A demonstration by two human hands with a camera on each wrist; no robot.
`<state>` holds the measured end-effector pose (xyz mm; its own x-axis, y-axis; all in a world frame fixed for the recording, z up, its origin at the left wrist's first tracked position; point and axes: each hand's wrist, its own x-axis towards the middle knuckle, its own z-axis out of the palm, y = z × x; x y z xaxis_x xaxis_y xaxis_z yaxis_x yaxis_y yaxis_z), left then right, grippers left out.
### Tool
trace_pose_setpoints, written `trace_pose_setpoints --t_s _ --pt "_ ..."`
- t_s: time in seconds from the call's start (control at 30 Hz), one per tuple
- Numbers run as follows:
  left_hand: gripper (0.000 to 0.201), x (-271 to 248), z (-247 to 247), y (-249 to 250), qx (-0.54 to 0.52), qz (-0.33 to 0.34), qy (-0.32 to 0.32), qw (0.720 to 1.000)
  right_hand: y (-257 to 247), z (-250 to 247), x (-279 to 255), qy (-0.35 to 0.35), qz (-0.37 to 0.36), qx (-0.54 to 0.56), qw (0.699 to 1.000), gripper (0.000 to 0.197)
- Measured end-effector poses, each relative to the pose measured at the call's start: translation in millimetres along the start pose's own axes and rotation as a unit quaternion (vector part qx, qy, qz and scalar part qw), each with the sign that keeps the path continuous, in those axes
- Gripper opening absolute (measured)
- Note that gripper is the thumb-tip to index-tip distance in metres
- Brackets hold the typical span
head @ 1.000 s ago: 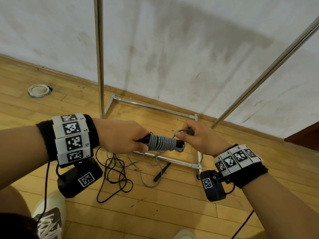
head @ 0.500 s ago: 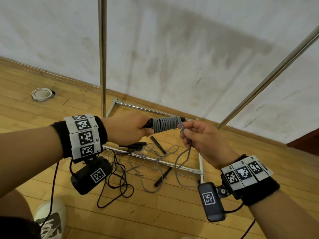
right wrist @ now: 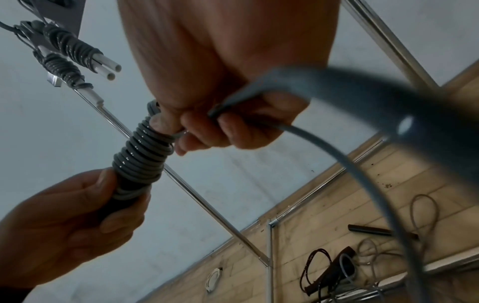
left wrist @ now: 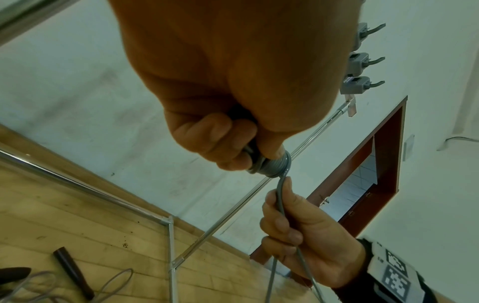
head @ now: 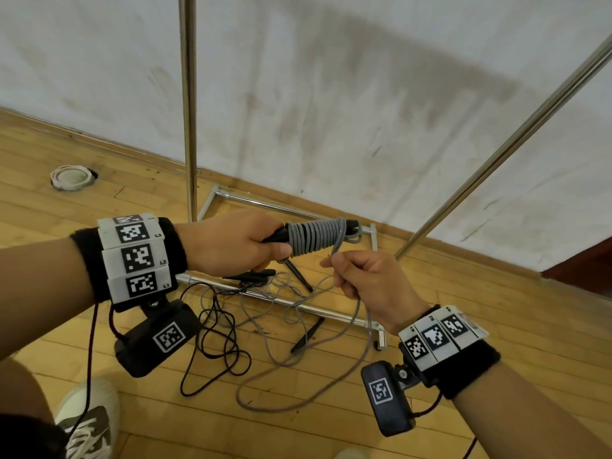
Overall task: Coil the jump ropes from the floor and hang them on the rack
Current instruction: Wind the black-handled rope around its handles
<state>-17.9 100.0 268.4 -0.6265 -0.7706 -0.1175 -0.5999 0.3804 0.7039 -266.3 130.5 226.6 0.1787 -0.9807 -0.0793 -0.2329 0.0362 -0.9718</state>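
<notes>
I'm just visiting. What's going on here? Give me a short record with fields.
Left hand: grips the black handles
Grey rope: wound in tight turns around the handles
Right hand: pinches the loose rope below the coil
Floor: more tangled ropes by the rack base
Already hung: coiled ropes on the rack

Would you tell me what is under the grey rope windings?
Black handles run through the grey rope windings, gripped by the left hand. Their middle is covered.

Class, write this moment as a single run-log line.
left hand: grips black handles | right hand: pinches grey rope, winding | rack: this rope not yet hung
</notes>
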Motion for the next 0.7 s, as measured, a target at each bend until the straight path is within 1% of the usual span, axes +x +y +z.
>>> trace_pose_setpoints --t_s 0.03,0.1,0.13,0.27,0.37,0.43,0.47,0.5,0.53,0.57,0.63,0.7 --pt "0.018 -1 0 0 -0.001 0.001 -0.005 1.0 1 0 -1 -0.02 -0.005 -0.001 1.0 0.018" --pt "0.019 -3 0 1 -0.002 0.007 -0.015 1.0 5 0 -2 -0.066 -0.008 0.003 0.998 0.026" --pt "0.019 -4 0 1 -0.004 0.01 -0.022 1.0 8 -1 -1 -0.082 -0.007 0.003 0.997 0.026" --pt "0.016 -10 0 2 -0.028 0.016 -0.061 0.998 10 -4 1 -0.098 0.002 -0.023 0.995 0.015" --pt "0.015 -15 -1 3 -0.037 0.024 -0.091 0.995 8 -8 3 -0.111 0.004 -0.096 0.989 0.009" --pt "0.016 -19 0 5 -0.033 0.023 -0.119 0.992 8 -13 7 -0.123 0.017 -0.113 0.986 0.027" --pt "0.016 -20 2 5 -0.024 0.022 -0.13 0.991 7 -15 8 -0.129 0.033 -0.088 0.987 0.031" --pt "0.017 -21 4 6 -0.01 0.021 -0.138 0.99 6 -17 9 -0.139 0.036 -0.077 0.987 0.029" --pt "0.017 -21 6 6 0.006 0.018 -0.145 0.989 6 -19 11 -0.15 0.016 -0.087 0.985 0.022" --pt "0.017 -20 8 6 0.018 0.014 -0.153 0.988 6 -21 13 -0.151 -0.011 -0.141 0.978 0.017" --pt "0.019 -19 11 5 0.028 0.007 -0.169 0.985 6 -22 15 -0.14 -0.076 -0.279 0.947 0.018" --pt "0.019 -18 13 5 0.032 0.005 -0.18 0.983 3 -24 15 -0.119 -0.109 -0.332 0.929 0.02"
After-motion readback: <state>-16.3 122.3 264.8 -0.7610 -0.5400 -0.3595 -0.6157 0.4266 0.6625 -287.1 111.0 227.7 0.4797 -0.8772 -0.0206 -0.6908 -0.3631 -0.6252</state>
